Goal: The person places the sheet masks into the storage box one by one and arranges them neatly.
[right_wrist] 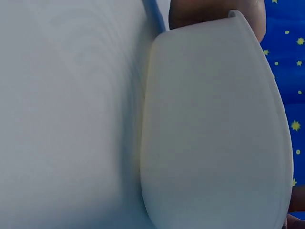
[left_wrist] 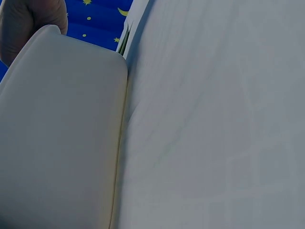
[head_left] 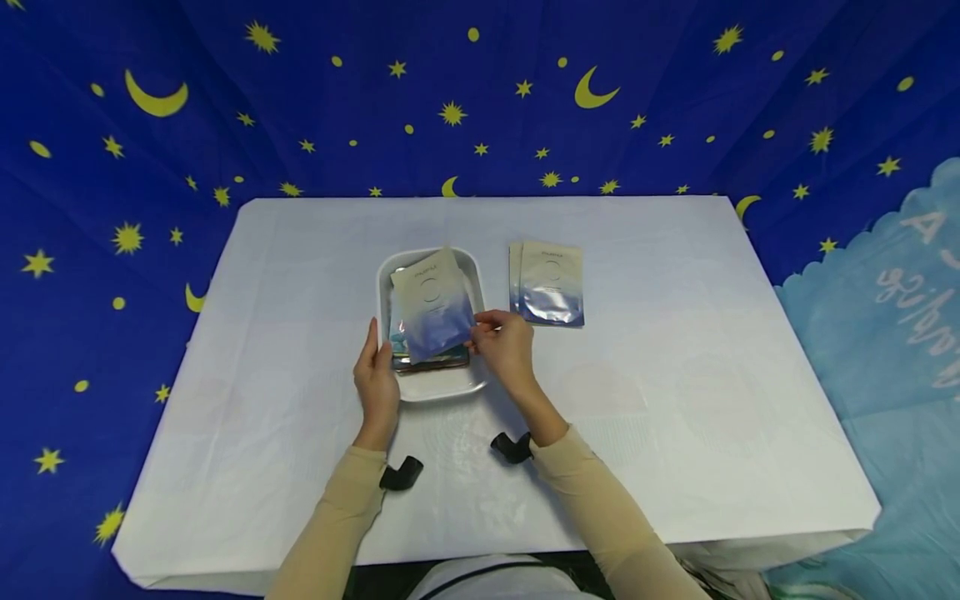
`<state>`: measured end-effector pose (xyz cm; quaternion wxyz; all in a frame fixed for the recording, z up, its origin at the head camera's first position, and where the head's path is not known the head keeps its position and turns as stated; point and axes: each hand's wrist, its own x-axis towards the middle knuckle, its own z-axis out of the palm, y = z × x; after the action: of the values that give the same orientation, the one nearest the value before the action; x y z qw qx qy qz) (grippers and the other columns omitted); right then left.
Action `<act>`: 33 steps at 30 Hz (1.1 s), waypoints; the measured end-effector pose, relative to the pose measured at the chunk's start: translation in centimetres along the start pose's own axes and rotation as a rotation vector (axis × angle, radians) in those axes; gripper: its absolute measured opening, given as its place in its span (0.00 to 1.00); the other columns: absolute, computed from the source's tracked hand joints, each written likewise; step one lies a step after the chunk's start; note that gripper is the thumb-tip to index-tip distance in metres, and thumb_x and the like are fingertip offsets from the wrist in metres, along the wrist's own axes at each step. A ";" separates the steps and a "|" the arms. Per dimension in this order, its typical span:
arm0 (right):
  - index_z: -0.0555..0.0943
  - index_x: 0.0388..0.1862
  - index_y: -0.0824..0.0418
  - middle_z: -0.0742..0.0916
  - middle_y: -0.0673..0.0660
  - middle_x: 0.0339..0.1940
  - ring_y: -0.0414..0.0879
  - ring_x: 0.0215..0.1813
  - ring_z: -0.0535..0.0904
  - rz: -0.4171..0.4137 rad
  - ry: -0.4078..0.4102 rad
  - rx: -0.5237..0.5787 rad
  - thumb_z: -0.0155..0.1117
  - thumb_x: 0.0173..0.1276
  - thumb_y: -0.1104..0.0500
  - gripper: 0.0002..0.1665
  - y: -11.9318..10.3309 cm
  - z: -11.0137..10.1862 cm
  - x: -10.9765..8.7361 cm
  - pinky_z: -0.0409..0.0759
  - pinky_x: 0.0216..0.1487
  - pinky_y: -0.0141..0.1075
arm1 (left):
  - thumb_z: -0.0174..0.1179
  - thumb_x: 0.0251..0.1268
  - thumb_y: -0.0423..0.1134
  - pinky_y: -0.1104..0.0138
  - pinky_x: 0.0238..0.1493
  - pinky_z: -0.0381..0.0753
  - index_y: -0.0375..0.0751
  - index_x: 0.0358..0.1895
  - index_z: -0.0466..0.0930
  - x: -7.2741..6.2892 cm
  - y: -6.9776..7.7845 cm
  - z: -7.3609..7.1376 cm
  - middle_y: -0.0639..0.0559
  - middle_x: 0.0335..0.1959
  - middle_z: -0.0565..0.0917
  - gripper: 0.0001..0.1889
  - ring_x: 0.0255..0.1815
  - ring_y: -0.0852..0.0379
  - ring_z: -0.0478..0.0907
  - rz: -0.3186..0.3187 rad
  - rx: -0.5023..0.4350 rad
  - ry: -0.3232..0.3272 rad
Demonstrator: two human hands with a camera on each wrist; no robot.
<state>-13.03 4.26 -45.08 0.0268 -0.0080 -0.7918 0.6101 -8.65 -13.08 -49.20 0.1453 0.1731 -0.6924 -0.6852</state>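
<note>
A white tray [head_left: 442,385] stands left of the table's middle with several flat packets inside. My left hand [head_left: 377,387] holds its left side, thumb at the rim and fingers along the outer wall. Over the tray, a cream-and-blue sheet mask packet [head_left: 435,308] lies tilted on top of a darker, colourful packet [head_left: 396,340]. Its lower right corner is pinched by the fingertips of my right hand [head_left: 506,346], at the tray's right rim. Both wrist views mostly show the tray's outer wall [left_wrist: 62,119], with part of a hand [right_wrist: 214,14] above it in the right one.
Right of the tray, more cream-and-blue packets [head_left: 552,283] lie overlapped in a small pile. A white cloth covers the table [head_left: 675,433]. Behind it hangs a blue curtain [head_left: 510,117] with yellow stars and moons. Black pieces [head_left: 402,473] sit at both wrists.
</note>
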 end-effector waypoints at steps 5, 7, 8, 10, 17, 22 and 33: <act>0.84 0.40 0.77 0.87 0.67 0.24 0.55 0.20 0.85 -0.051 -0.007 -0.069 0.64 0.57 0.75 0.11 0.0 0.2 -0.1 0.82 0.19 0.29 | 0.44 0.75 0.32 0.57 0.79 0.54 0.38 0.74 0.59 0.0 -0.1 0.0 0.43 0.77 0.59 0.26 0.78 0.47 0.54 -0.001 -0.004 -0.017; 0.84 0.40 0.77 0.88 0.66 0.23 0.54 0.19 0.85 -0.071 -0.016 -0.102 0.65 0.57 0.74 0.11 0.0 0.2 -0.1 0.81 0.18 0.28 | 0.44 0.75 0.32 0.56 0.79 0.54 0.38 0.75 0.58 0.0 -0.1 0.0 0.43 0.77 0.59 0.26 0.78 0.47 0.54 -0.005 -0.002 -0.021; 0.84 0.40 0.76 0.88 0.65 0.22 0.54 0.19 0.84 -0.086 -0.019 -0.120 0.65 0.57 0.73 0.11 0.0 0.1 -0.1 0.81 0.18 0.28 | 0.44 0.76 0.32 0.56 0.78 0.54 0.39 0.75 0.58 0.0 -0.1 0.0 0.43 0.77 0.59 0.26 0.78 0.47 0.54 -0.007 0.000 -0.022; 0.85 0.40 0.76 0.88 0.63 0.21 0.52 0.17 0.84 -0.125 -0.017 -0.168 0.68 0.57 0.72 0.12 0.1 0.0 -0.1 0.80 0.18 0.28 | 0.44 0.76 0.32 0.57 0.79 0.54 0.39 0.75 0.58 -0.1 -0.1 -0.1 0.43 0.77 0.59 0.26 0.78 0.47 0.54 -0.011 0.003 -0.022; 0.85 0.41 0.73 0.87 0.59 0.20 0.48 0.15 0.82 -0.237 0.012 -0.266 0.74 0.55 0.66 0.16 0.5 -0.5 -0.1 0.83 0.29 0.32 | 0.43 0.77 0.34 0.59 0.80 0.49 0.38 0.75 0.57 -0.1 -0.1 -0.2 0.43 0.78 0.57 0.26 0.80 0.49 0.50 -0.007 0.032 -0.037; 0.85 0.43 0.73 0.86 0.61 0.25 0.51 0.20 0.84 -0.248 0.029 -0.219 0.74 0.56 0.66 0.17 0.4 -1.3 -0.1 0.83 0.26 0.31 | 0.44 0.77 0.33 0.58 0.80 0.49 0.38 0.75 0.58 -0.1 -0.1 -0.1 0.42 0.77 0.57 0.26 0.79 0.48 0.50 0.004 0.023 -0.030; 0.81 0.57 0.66 0.85 0.66 0.44 0.57 0.33 0.86 -0.170 0.144 -0.338 0.75 0.58 0.58 0.28 0.6 -6.4 2.2 0.85 0.37 0.46 | 0.43 0.78 0.35 0.60 0.80 0.49 0.40 0.76 0.57 -0.1 -0.2 -0.1 0.44 0.78 0.57 0.26 0.80 0.49 0.49 -0.014 0.024 -0.041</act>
<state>-14.94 10.69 -43.93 0.1328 0.0108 -0.8769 0.4617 -8.50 -13.17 -49.39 0.1241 0.1659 -0.7022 -0.6812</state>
